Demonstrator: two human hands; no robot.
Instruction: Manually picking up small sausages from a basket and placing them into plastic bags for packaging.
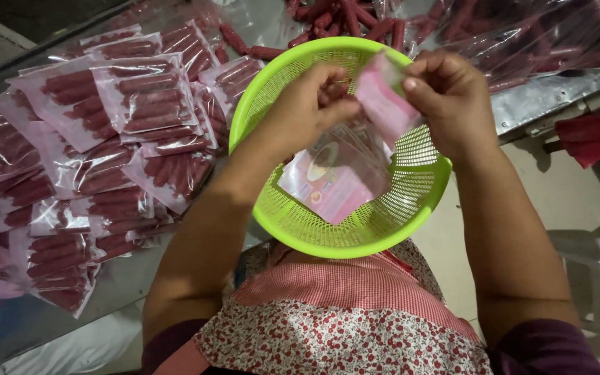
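Overhead, pink-and-clear pouch (355,156) between both hands

Person seated, green plastic basket (293,222) on the lap, perforated walls, round rim. Both hands raised above it. Left hand (307,107) and right hand (449,97) pinch the top of one clear-and-pink empty bag (383,104) between fingertips, bag hanging tilted over the basket. Another flat empty pouch (331,180), pink printed panel, lies inside the basket. To the left, a metal table (557,94) carries a heap of sealed packs of red sausages (119,111), overlapping one another. Loose red sausages (342,21) lie beyond the basket's far rim. Checked and floral apron (342,312) below.
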